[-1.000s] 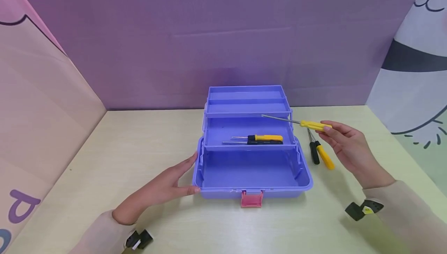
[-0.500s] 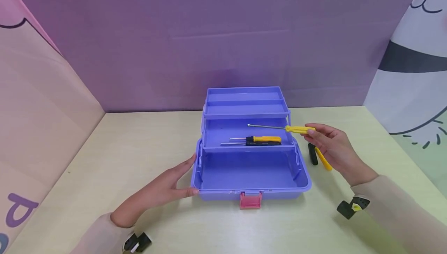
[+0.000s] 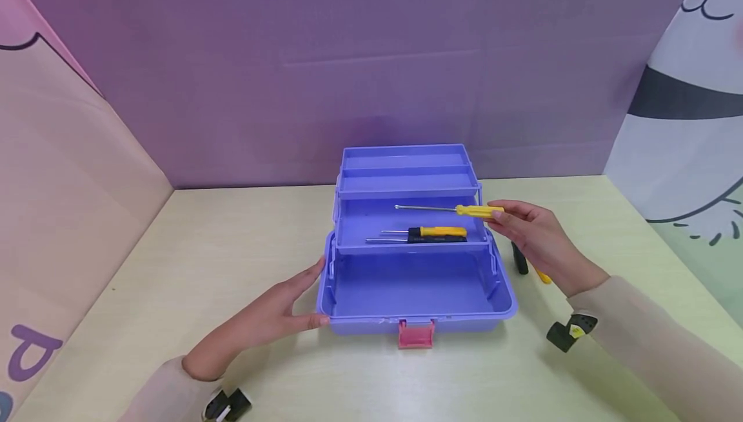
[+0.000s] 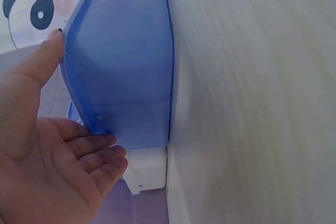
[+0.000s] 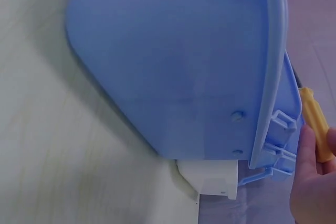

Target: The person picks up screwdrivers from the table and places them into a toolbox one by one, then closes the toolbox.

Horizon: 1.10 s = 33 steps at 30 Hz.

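Observation:
A purple-blue toolbox (image 3: 418,326) stands unfolded on the table, its tiered trays raised at the back. My right hand (image 3: 531,235) pinches a yellow-handled screwdriver (image 3: 473,211) by the handle end, its shaft pointing left above the middle tray. In that tray lie a yellow-and-black screwdriver (image 3: 444,231) and a black-handled screwdriver (image 3: 444,239), side by side. My left hand (image 3: 273,312) rests against the box's left side with thumb and fingers spread; in the left wrist view its fingers (image 4: 100,153) touch the side wall without curling round it.
Right of the box, a black handle (image 3: 520,259) and a yellow handle (image 3: 543,276) lie on the table, partly hidden by my right hand. A pink latch (image 3: 415,335) hangs at the box front. A purple backdrop (image 3: 261,86) stands behind the table.
My right hand has moved left with the yellow-handled screwdriver, bringing it from beside the box to over the middle tray. The left hand has stayed against the box.

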Tool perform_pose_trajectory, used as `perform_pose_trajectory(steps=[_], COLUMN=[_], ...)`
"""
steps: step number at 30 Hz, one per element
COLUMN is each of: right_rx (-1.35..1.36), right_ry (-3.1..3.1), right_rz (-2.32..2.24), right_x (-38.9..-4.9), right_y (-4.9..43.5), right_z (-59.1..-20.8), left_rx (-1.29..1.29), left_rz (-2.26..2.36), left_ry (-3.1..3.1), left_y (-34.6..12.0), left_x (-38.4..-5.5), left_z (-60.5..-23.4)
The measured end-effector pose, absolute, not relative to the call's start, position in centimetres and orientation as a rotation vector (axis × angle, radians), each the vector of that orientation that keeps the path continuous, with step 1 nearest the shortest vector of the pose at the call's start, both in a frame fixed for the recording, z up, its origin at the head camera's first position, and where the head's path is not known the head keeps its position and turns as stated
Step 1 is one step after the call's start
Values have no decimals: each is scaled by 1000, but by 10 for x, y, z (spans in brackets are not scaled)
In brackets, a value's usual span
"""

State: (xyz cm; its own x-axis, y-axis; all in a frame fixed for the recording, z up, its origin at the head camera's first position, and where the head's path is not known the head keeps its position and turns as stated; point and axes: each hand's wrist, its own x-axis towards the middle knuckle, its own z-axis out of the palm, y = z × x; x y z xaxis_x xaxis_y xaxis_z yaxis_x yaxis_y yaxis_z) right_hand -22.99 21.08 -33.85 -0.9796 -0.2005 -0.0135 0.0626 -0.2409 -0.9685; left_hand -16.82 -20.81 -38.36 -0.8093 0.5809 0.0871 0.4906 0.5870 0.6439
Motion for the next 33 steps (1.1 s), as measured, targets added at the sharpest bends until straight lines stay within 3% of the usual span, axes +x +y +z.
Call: perform_pose_trajectory(steps=[12, 33], right_rx=[-89, -235], right_ry=[2050, 2019], right_rz=[-2085, -2055], right_x=[-239, -252], right_y=[201, 190], right_z=[-333, -331], left_rx=[904, 911], left_rz=[1023, 1028], left_ry=[2677, 2670], left_y=[-209, -207], left_x=[-168, -171], left_z=[-382, -383])
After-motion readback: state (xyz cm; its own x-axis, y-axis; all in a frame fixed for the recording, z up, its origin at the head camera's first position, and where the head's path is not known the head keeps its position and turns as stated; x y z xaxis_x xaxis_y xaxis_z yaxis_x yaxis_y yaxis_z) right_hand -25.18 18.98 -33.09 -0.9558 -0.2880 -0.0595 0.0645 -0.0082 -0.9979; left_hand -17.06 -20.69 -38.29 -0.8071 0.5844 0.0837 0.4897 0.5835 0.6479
